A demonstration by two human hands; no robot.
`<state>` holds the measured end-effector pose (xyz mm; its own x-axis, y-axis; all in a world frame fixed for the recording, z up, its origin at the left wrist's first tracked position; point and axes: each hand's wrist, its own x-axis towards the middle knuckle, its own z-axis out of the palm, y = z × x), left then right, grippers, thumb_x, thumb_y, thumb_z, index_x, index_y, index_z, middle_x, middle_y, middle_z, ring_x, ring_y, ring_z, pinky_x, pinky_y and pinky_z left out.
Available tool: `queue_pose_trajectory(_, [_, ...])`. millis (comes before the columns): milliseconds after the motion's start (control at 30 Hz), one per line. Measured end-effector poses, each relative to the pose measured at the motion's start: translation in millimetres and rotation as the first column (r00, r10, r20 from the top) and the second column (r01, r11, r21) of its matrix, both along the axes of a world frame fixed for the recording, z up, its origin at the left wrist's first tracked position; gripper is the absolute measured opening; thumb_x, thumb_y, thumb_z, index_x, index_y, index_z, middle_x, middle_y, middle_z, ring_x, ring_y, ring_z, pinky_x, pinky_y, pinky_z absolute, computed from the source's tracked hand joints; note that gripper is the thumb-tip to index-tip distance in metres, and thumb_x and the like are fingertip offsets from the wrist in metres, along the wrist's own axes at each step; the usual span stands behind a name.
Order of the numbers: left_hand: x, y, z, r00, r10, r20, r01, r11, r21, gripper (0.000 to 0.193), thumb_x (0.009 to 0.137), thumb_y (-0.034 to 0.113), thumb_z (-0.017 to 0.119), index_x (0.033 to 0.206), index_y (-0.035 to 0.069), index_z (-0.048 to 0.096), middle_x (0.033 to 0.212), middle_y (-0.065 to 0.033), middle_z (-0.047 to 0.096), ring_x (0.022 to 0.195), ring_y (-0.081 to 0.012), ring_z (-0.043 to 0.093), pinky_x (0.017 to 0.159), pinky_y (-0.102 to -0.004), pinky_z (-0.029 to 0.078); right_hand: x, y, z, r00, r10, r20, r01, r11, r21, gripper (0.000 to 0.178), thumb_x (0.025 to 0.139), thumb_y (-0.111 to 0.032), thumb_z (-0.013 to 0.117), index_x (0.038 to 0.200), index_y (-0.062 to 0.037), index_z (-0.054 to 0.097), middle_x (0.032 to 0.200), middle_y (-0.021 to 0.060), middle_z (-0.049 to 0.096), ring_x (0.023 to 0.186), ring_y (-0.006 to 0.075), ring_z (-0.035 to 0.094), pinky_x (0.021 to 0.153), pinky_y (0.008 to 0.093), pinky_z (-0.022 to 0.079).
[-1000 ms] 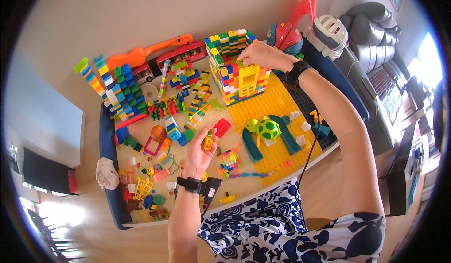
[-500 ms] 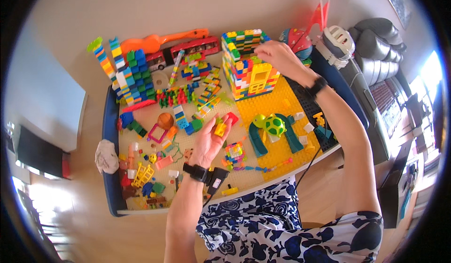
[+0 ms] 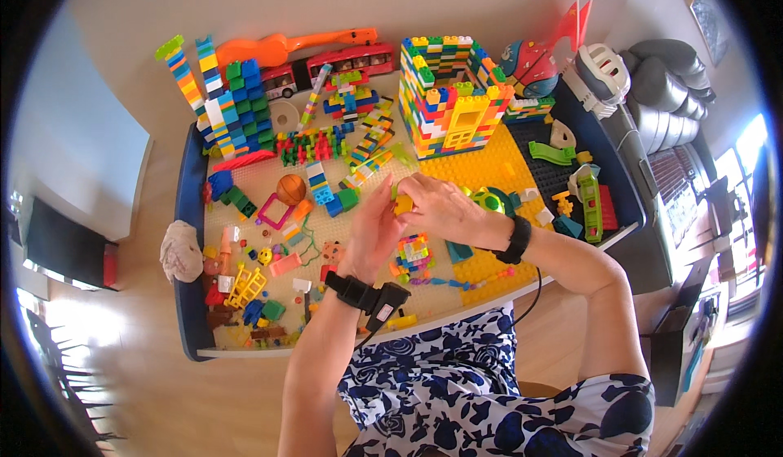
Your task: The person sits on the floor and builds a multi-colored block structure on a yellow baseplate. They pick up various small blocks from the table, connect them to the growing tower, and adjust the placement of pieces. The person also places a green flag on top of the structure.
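My two hands meet over the middle of the play table. My left hand (image 3: pixel 373 232) is half curled, palm turned inward, cupping toy bricks that are mostly hidden. My right hand (image 3: pixel 457 214) pinches a yellow toy brick (image 3: pixel 403 204) at the left hand's fingers. A bit of green shows just above that brick. Beyond the hands stands a tall hollow house (image 3: pixel 424 122) of multicoloured bricks, with a yellow door frame (image 3: pixel 465 126) in its front wall. A green toy turtle (image 3: pixel 489 200) is partly covered by my right hand.
Brick towers (image 3: pixel 245 102), an orange toy guitar (image 3: pixel 269 49) and a red toy bus (image 3: pixel 351 63) line the back. Loose bricks and a small basketball (image 3: pixel 291 188) lie at left. A green slide piece (image 3: pixel 589 204) sits at right. A raised blue edge (image 3: pixel 189 294) borders the table.
My right hand has come down from the top of the brick house to my left hand and now grips the yellow brick. My left hand has turned inward and its fingers have curled.
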<state>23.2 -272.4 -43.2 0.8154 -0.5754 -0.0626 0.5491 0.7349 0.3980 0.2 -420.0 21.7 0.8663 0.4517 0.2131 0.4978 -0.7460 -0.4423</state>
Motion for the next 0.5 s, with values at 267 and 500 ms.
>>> queue_pose_trajectory(267, [-7.5,-3.5,-3.4,0.999,0.015,-0.049,-0.009,0.991,0.136,0.03,0.096,0.013,0.042,0.122,0.002,0.049,0.112,-0.0081,0.058,0.102,-0.0172,0.056,0.086,-0.0298,0.048,-10.5,-20.7,4.8,0.982,0.184,0.037,-0.186,0.98,0.068,0.025,0.078,-0.011,0.062,0.1,-0.0041,0.053,0.098,0.0129,0.056,0.094,0.0312,0.056,0.08,0.0374,0.047])
queue_pose_trajectory(500, [-6.2,-1.0,0.6,0.989,0.032,-0.146,-0.021,0.997,0.076,0.023,0.093,0.008,0.046,0.114,-0.001,0.051,0.111,-0.0155,0.057,0.109,-0.0266,0.055,0.097,-0.0355,0.045,5.2,-75.9,42.6,0.961,0.026,0.276,-0.011,0.998,-0.055,0.02,0.081,-0.014,0.061,0.098,-0.0036,0.058,0.097,0.0127,0.061,0.09,0.0249,0.06,0.078,0.0336,0.048])
